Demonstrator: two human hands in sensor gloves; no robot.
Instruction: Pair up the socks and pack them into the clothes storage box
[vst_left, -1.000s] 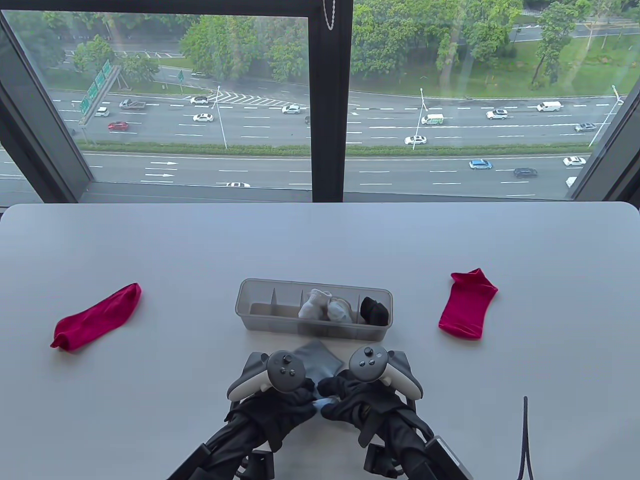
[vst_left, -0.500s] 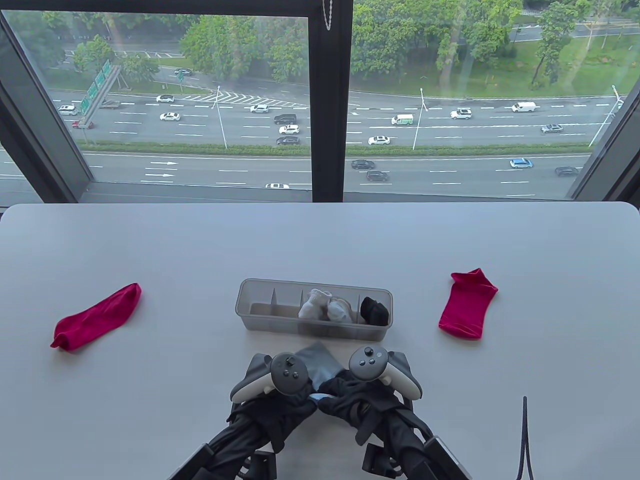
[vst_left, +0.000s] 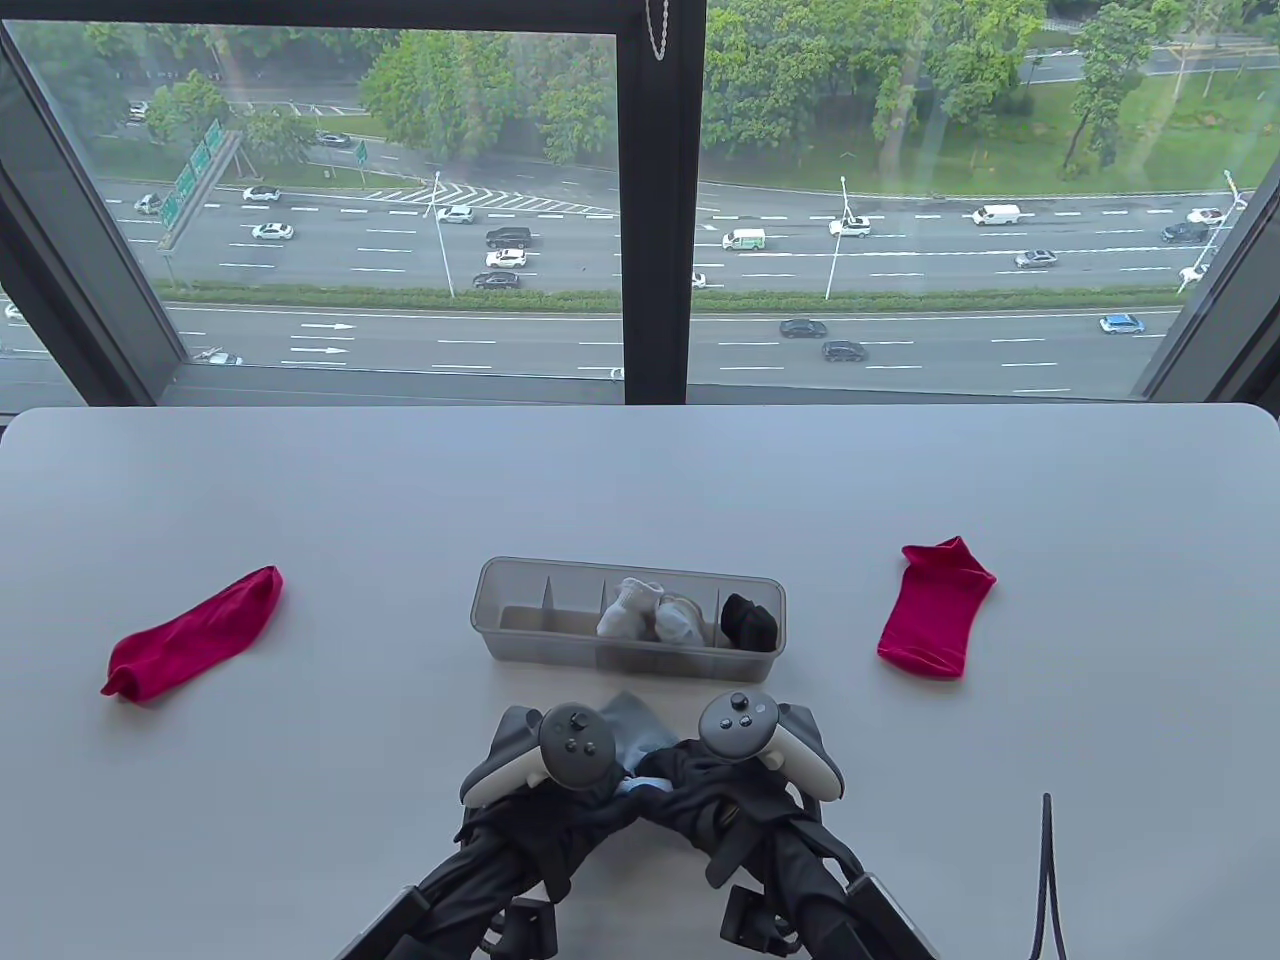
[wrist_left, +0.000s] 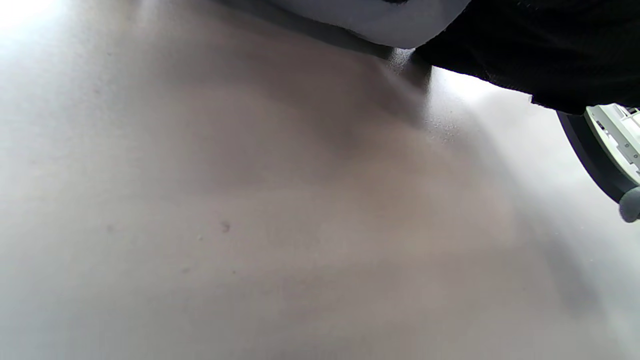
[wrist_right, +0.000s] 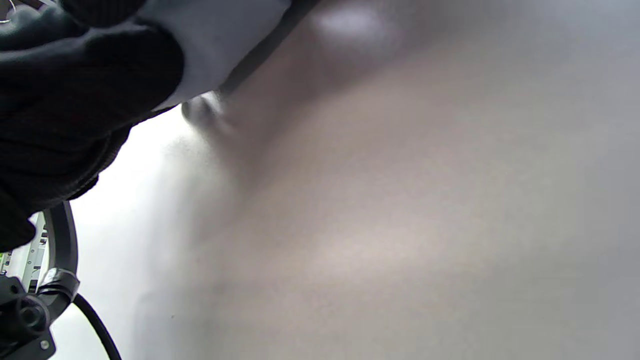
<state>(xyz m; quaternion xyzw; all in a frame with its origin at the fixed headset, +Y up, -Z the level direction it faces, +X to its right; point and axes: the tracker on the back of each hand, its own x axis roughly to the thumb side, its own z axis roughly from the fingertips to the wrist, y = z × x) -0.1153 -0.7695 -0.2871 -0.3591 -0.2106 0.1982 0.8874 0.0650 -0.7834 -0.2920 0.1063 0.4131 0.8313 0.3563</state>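
A pale blue-grey sock bundle (vst_left: 632, 733) lies on the table just in front of the clear storage box (vst_left: 488, 602). My left hand (vst_left: 598, 792) and right hand (vst_left: 672, 782) meet over its near end, fingers curled round the fabric. The trackers hide most of it. In the left wrist view the pale sock (wrist_left: 380, 20) shows at the top beside black glove (wrist_left: 540, 45). The right wrist view has it (wrist_right: 215, 40) under gloved fingers (wrist_right: 75, 90). White socks (vst_left: 645, 612) and black socks (vst_left: 750, 620) sit in the box. One red sock (vst_left: 195, 632) lies far left, another (vst_left: 935, 607) right.
The box's two left compartments hold nothing. A black cable (vst_left: 1045, 870) rises at the table's near right. Beyond the far table edge stands a large window with a dark central post (vst_left: 655, 200).
Both hands have crept slightly toward the box over the blue-grey sock, and less of its fabric shows between the trackers. The red socks and the box have not moved.
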